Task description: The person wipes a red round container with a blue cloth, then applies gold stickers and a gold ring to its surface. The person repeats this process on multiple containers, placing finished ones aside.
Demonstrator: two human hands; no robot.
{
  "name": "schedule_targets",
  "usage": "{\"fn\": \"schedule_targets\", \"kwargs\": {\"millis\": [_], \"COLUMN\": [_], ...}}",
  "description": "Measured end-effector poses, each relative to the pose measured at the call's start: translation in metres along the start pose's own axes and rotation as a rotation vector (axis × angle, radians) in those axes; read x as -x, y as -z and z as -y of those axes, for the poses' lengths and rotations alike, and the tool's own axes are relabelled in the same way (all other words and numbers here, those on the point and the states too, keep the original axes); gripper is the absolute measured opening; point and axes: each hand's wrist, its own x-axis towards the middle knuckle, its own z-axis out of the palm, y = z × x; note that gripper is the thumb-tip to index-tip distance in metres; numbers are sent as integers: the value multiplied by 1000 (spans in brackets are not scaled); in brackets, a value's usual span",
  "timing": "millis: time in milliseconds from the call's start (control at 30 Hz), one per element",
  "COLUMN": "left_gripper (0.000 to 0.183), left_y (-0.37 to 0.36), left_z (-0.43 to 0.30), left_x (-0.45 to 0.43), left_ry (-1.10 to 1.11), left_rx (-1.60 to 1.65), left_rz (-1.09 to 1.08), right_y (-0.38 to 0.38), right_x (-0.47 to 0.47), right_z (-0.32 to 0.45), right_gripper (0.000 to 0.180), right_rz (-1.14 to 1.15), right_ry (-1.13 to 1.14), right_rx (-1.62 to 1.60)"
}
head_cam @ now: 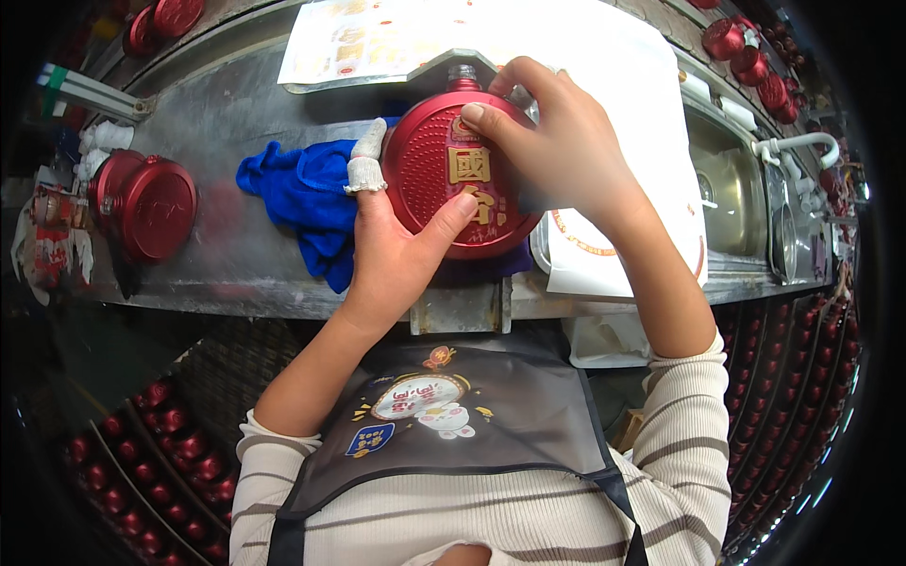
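A round, flat red bottle (425,152) with raised dots, gold characters and a threaded neck lies face up before me on the bench. My left hand (396,233) grips its lower left side, thumb across the gold characters; one finger wears a white fabric finger cot. On the upper right of the face, near a small emblem, my right hand (559,134) presses its thumb, the other fingers bent behind the edge. A blue cloth (311,191) is bunched beside the bottle at left. Sheets with gold and red decals (354,42) lie beyond it. What supports the bottle is mostly hidden.
More red bottles (157,209) stand at the left of the metal bench (233,276). White sheets (637,85) cover its right part, beside a steel sink (729,184) with a white faucet (800,145). Rows of red bottles (778,382) fill racks on both sides below.
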Motion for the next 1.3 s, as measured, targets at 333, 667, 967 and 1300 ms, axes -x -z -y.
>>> {"fn": "schedule_targets", "kwargs": {"millis": [333, 667, 967, 1300], "left_gripper": [85, 86, 88, 92], "left_y": [7, 9, 5, 7], "left_z": [1, 1, 0, 8], "left_x": [4, 7, 9, 7], "left_ry": [-58, 0, -14, -6], "left_rx": [-51, 74, 69, 6], "left_rz": [33, 40, 61, 62], "right_y": [3, -8, -13, -8], "right_x": [55, 62, 65, 63], "right_z": [-3, -7, -10, -3], "right_gripper": [61, 80, 82, 88], "right_rz": [21, 59, 61, 96], "right_ry": [-89, -172, -163, -150], "right_rx": [-291, -480, -539, -461]}}
